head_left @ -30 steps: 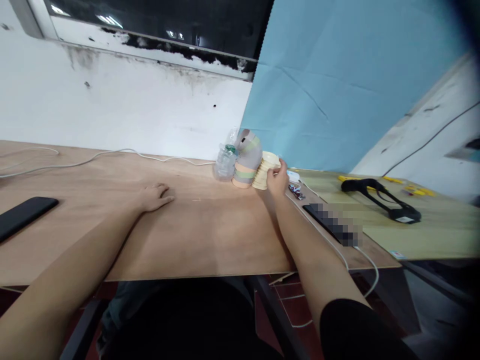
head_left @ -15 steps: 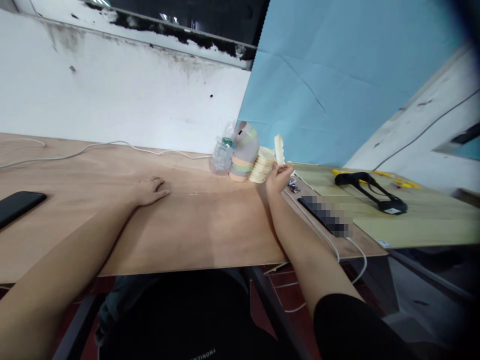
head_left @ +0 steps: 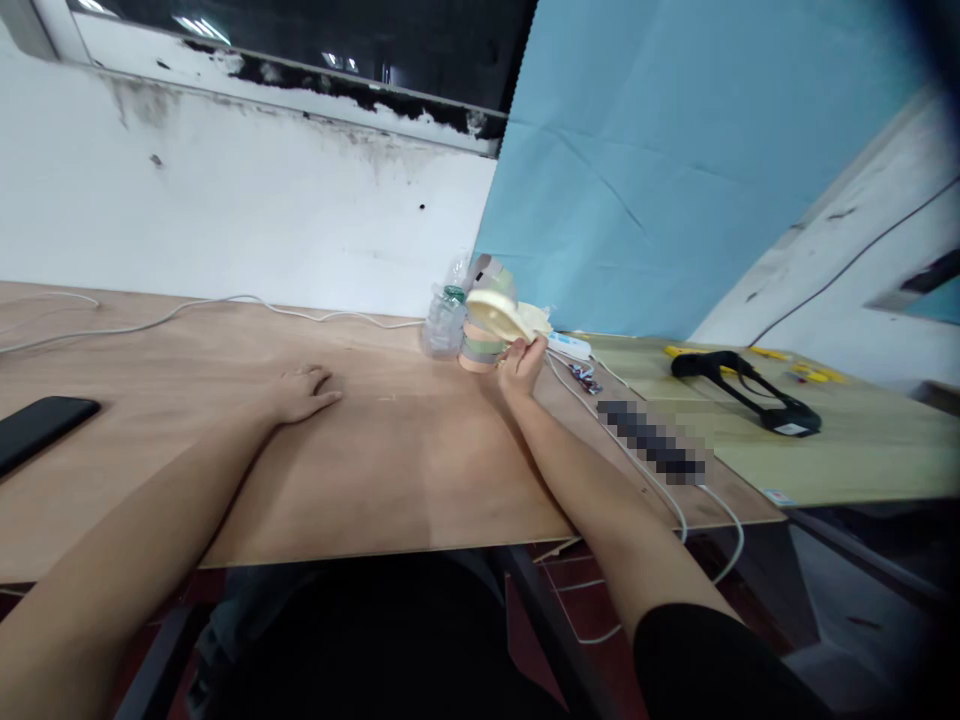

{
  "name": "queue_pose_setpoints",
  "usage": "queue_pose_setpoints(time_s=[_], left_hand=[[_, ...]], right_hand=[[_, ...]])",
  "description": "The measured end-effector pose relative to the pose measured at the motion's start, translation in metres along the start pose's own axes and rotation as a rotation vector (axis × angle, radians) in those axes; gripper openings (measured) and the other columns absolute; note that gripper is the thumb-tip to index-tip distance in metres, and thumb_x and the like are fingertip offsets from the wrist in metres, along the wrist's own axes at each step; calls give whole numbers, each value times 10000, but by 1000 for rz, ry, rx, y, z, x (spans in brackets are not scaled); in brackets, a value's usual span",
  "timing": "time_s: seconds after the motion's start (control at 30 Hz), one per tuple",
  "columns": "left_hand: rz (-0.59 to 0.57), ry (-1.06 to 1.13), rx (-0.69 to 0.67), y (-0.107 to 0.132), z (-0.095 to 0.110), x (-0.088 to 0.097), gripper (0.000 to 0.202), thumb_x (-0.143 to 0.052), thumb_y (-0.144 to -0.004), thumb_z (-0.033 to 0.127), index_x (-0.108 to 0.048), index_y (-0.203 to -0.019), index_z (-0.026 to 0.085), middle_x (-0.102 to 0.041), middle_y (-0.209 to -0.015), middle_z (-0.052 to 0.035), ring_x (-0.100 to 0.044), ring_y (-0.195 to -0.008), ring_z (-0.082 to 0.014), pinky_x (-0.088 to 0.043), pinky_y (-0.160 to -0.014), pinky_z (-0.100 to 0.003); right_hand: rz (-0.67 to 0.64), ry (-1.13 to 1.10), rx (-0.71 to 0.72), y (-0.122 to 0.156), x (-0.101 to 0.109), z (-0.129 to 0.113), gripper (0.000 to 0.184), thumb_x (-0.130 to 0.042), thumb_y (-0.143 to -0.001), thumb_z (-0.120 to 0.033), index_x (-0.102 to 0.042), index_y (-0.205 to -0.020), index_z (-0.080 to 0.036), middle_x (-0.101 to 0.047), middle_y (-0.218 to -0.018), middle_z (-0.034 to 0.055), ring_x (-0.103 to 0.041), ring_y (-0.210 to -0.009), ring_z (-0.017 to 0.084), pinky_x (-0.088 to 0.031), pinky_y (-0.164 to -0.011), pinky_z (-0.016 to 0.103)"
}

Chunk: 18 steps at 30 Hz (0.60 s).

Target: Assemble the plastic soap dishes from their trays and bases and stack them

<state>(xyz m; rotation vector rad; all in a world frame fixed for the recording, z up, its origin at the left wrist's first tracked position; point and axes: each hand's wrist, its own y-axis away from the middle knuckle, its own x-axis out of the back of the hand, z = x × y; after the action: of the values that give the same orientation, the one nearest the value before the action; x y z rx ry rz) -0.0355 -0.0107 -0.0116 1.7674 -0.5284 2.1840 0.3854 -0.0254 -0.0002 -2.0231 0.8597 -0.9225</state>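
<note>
Raised over the back of the table, my right hand [head_left: 523, 368] pinches a cream tape roll [head_left: 501, 312], which is tilted so that its round outline shows. A pale, ragged-edged piece [head_left: 535, 320] sticks out beside it above my fingers; whether it is part of the roll I cannot tell. Behind and left of the roll stands a stack of coloured tape rolls [head_left: 478, 352] in peach, green and grey, partly covered by it. A clear plastic bottle [head_left: 444, 322] with a green band stands left of the stack. My left hand [head_left: 301, 393] lies flat on the tabletop, fingers apart, holding nothing.
A black phone [head_left: 45, 430] lies at the far left of the wooden table [head_left: 360, 480]. On the right are a white power strip [head_left: 570, 346], white cables [head_left: 626, 440] and a blurred-out dark object [head_left: 652, 440]. A black strap-like frame [head_left: 750, 395] lies on the adjoining tabletop.
My right hand has moved left and slightly down. The cream item in it, upright and narrow before, now shows as a tilted ring. The cream stack beside it no longer shows. My left hand stays put.
</note>
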Motion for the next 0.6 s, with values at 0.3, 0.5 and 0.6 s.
queue_pose_setpoints(time_s=[0.3,0.5,0.6], left_hand=[[86,158,13,1,6,5,772,-322,-839,683,-499,-1338,122,-543,-1350,-143,-525,-1210,-306,-394,-1030,-406],[156,217,-23,4,16,5,736,-296,-871,661,-492,-1344,134,-543,-1354,-125,-504,-1233,-297,-368,-1057,-417],[188,223,-94,5,22,6,713,-297,-873,673,-530,-1313,163,-563,-1331,-108,-527,-1201,-289,-385,-1044,-418]], right_hand=[[-447,-71,-35,30,-27,-56,495,-336,-921,-572,-639,-866,-184,-634,-724,41,-555,-653,178,-404,-600,274],[-822,64,58,36,-34,-73,474,-442,-878,-612,-714,-1016,-248,-719,-982,60,-630,-844,224,-435,-704,308],[-883,35,106,35,-28,-74,458,-405,-911,-584,-705,-1069,-276,-722,-1006,43,-636,-866,219,-444,-723,310]])
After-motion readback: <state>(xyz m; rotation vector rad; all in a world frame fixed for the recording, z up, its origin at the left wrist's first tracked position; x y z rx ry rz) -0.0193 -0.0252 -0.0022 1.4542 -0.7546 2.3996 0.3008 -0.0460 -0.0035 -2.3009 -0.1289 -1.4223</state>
